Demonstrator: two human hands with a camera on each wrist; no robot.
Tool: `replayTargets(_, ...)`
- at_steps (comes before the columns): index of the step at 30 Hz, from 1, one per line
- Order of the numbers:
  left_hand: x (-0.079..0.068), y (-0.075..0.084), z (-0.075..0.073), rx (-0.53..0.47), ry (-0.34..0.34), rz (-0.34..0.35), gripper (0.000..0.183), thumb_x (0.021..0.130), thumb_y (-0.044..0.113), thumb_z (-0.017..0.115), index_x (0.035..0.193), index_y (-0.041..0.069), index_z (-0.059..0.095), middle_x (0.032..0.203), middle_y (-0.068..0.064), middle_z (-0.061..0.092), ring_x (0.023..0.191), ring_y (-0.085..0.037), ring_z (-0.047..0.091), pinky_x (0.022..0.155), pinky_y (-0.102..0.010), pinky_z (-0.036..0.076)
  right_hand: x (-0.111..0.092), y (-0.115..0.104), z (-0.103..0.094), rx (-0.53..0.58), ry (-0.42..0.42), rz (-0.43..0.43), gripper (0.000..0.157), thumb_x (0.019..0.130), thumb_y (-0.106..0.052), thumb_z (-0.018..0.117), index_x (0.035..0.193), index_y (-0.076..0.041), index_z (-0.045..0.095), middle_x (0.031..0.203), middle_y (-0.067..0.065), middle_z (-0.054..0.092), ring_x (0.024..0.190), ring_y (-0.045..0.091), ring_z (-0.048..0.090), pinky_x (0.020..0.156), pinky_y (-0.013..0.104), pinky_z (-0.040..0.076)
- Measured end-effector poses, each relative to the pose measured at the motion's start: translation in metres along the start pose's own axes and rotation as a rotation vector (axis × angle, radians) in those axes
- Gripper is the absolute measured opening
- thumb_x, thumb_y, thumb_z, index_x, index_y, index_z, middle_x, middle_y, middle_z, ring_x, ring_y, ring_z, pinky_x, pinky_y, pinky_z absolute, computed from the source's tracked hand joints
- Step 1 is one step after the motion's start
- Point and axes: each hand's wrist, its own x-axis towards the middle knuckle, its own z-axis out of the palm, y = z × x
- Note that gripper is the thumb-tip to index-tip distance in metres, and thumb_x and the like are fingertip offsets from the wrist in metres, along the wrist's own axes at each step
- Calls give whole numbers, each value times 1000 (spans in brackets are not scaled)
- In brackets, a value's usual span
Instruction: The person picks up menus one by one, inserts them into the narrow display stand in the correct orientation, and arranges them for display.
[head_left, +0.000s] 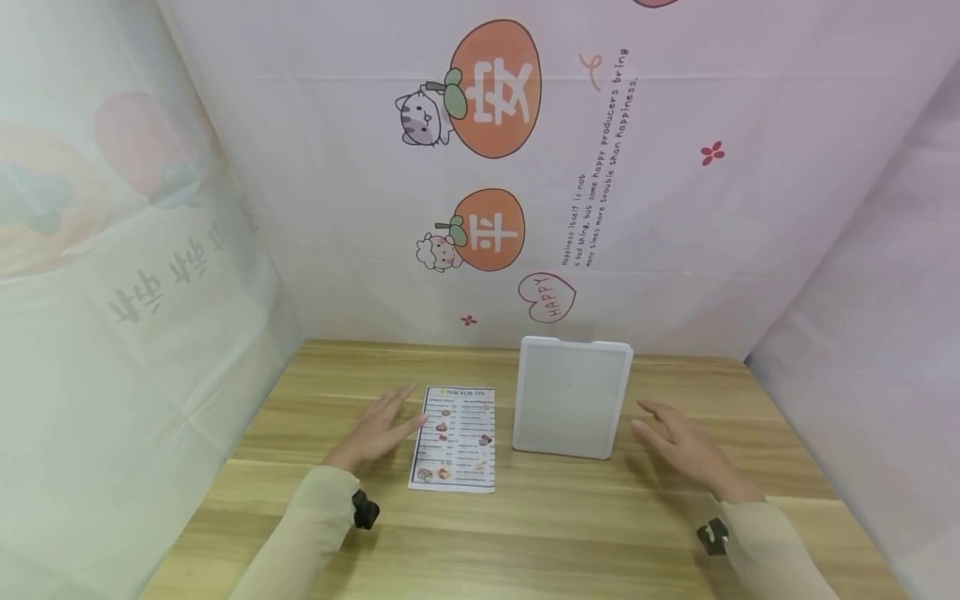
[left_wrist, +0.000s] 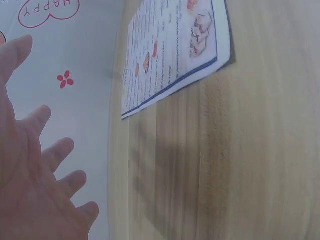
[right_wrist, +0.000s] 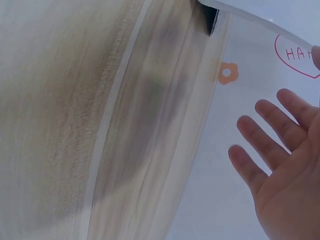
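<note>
Evenly, two spread hands flank a printed menu sheet (head_left: 454, 442) and a white-rimmed panel (head_left: 570, 402).

The left hand (head_left: 381, 432), fingers straight and parted, is just left of the sheet, its thumb reaching toward the sheet's edge, though whether they touch cannot be told; the right hand (head_left: 686, 450), equally wide and empty, is near the panel's right side, fingertips apart from it, while pale-sleeved forearms slant inward from the lower corners, the sheet lies on the wooden table (head_left: 450, 550), and the panel stands beside it before the printed backdrop (head_left: 360, 208).
</note>
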Motion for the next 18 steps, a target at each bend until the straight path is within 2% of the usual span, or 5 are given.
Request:
replayTargets(7,0,8,-1,-111,-26,6,72,100,50,55,160,25,25,165,-11,19,149,-38,16,111,-70,14,3,-1,0,50,28,-30,50,107,-37,48,143,-1,47,129,21,62,115,41,60,93,61,48)
replayTargets(12,2,9,0,-146,-34,-4,72,99,53,56,159,23,29,164,-14,21,148,-40,19,110,-71,16,6,-3,0,59,35,-48,45,107,-34,50,138,-2,51,120,17,67,110,37,63,90,58,51)
replayTargets(18,5,11,1,-189,-50,3,67,99,48,58,156,18,37,160,-13,30,141,-40,35,109,-65,29,9,-7,-1,62,63,-59,42,106,-31,53,132,1,54,111,16,69,100,35,66,84,55,54)
